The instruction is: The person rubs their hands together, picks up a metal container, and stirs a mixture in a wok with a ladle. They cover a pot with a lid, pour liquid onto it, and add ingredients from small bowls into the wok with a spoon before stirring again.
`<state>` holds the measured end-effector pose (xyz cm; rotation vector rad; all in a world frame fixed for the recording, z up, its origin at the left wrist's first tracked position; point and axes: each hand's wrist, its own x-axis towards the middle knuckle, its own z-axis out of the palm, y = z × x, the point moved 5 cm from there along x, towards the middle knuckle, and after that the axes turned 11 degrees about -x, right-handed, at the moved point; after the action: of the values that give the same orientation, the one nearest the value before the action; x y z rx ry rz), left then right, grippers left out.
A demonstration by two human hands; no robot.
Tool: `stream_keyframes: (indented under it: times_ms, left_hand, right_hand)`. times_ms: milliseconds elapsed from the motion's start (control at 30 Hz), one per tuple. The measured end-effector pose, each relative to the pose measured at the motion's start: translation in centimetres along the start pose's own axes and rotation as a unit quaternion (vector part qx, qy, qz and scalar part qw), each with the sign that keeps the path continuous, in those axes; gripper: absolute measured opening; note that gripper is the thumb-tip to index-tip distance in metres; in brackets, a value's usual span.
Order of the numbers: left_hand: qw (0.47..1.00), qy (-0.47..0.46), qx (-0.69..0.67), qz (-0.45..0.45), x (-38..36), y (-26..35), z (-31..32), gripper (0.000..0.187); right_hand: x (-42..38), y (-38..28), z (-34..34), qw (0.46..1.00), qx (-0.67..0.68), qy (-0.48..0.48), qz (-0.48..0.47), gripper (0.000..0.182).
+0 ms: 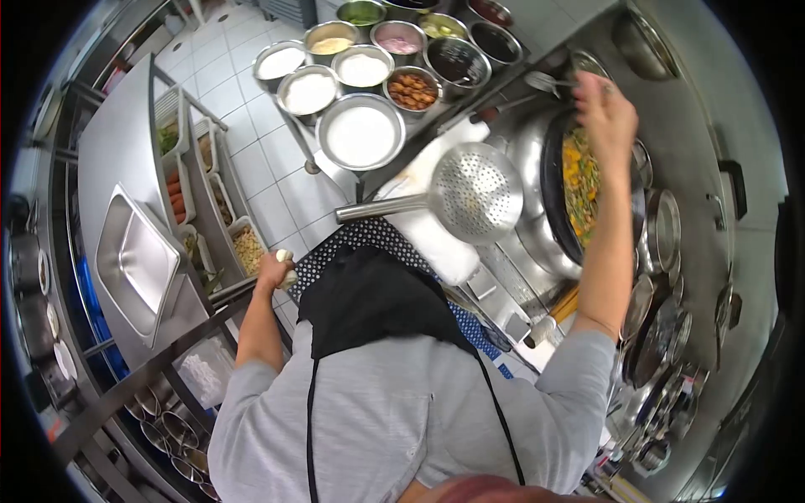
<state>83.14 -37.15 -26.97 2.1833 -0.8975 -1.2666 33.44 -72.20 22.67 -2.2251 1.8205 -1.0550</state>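
My right hand [605, 116] is closed above the wok's far side, its fingers around the handle of a metal spoon [542, 81]. Below that forearm, a dark wok [553, 180] holds a mix of yellow and green chopped food [579, 184]. My left hand [271, 272] hangs low at the left, closed on a white bundle [285, 256] that looks like a folded cloth; its kind is not clear. A perforated strainer [476, 193] with a metal handle lies left of the wok, over a white cloth [436, 239].
Several metal pots stand at the back, among them a large bowl of white contents [360, 132] and a pot of brown pieces [412, 89]. An empty steel pan [138, 260] sits on the left counter [113, 142] beside ingredient bins [247, 247]. Pans [662, 230] line the right wall.
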Motion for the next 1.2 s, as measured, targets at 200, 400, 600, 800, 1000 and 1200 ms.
stream_keyframes:
  times_ms: [200, 400, 600, 800, 1000, 1200]
  left_hand:
    - [0.996, 0.055, -0.013, -0.074, -4.4, -5.2, -1.5, 0.045]
    - [0.949, 0.065, -0.147, -0.272, -9.0, -17.2, 0.0, 0.047]
    - [0.935, 0.072, -0.147, -0.314, -11.8, -18.2, 0.0, 0.048]
    - [0.945, 0.04, -0.203, -0.255, -8.3, -14.5, -1.1, 0.042]
    - [0.948, -0.041, -0.238, -0.208, -2.3, -11.2, -0.3, 0.032]
    - [0.967, -0.176, -0.125, -0.133, -0.2, -1.8, 0.8, 0.028]
  right_hand:
    - [0.2, -14.4, 19.0, 0.943, 0.301, -0.133, -0.041, 0.023]
    - [1.8, -20.2, 32.4, 0.935, 0.318, -0.133, -0.081, 0.019]
    - [1.4, -24.6, 38.4, 0.957, 0.124, -0.045, -0.26, 0.019]
    - [1.3, -25.3, 43.7, 0.956, 0.049, -0.19, -0.217, 0.028]
    - [-1.7, -20.7, 34.4, 0.967, 0.095, -0.177, -0.159, 0.036]
    - [-10.8, -4.6, 10.3, 0.999, -0.046, -0.001, -0.016, 0.024]
